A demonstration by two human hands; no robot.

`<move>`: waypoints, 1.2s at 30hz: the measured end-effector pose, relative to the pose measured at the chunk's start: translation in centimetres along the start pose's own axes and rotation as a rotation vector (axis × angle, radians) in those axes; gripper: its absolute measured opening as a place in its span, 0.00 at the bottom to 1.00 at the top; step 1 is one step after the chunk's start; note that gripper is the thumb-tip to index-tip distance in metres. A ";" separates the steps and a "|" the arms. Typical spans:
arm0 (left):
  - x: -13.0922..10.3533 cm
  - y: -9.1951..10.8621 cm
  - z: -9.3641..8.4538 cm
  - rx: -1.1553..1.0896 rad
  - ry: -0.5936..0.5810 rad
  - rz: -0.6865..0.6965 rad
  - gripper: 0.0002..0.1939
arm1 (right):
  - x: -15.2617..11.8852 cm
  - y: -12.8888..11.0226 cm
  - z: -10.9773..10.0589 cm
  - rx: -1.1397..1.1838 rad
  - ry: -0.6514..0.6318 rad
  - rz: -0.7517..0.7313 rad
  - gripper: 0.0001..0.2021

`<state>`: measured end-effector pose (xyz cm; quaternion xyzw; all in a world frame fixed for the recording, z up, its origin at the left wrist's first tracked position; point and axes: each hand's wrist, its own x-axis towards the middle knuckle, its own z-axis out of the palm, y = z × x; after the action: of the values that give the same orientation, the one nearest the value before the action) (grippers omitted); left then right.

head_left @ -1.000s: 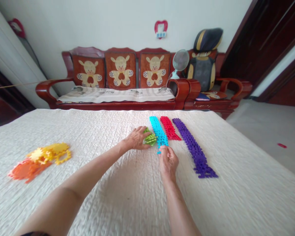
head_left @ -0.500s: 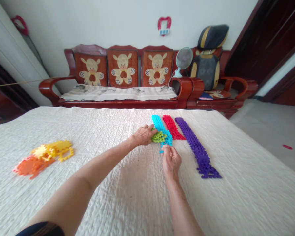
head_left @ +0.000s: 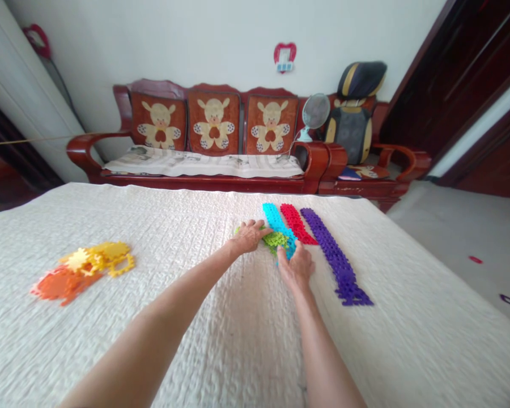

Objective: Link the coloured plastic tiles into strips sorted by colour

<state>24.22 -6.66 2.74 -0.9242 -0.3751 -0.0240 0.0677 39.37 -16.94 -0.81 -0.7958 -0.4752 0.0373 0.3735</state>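
Green interlocking plastic pieces (head_left: pixel 276 241) lie in a small heap between my hands, partly over the lower end of a light blue strip of pieces (head_left: pixel 272 214). My left hand (head_left: pixel 249 236) rests palm down on the heap's left side with its fingers spread, and a bit of green shows beyond it. Close to the heap's right edge, my right hand (head_left: pixel 297 265) has thumb and forefinger apart around the blue strip's near end; whether they touch it I cannot tell. To the right run a red strip (head_left: pixel 296 224) and a longer purple strip (head_left: pixel 334 249).
Yellow pieces (head_left: pixel 110 252) and orange pieces (head_left: pixel 62 283) are piled on the left of the quilted cover (head_left: pixel 187 226). Behind it stands a wooden sofa (head_left: pixel 208 182) with a small fan (head_left: pixel 315 112). A red piece (head_left: pixel 475 259) and a purple piece (head_left: pixel 509 300) lie on the floor.
My right hand has gone from a closed pinch to parted fingers. The left hand has shifted slightly left, and the green pieces look more spread out. The camera view has tilted a little.
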 end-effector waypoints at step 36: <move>-22.2 -3.0 2.5 -0.125 0.392 -0.336 0.18 | -0.9 5.1 -7.1 0.436 0.089 -0.049 0.15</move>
<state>6.13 -19.50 -1.48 -0.8289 -0.5010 -0.2366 0.0770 45.53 -23.04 0.82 -0.6852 -0.4581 0.0947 0.5582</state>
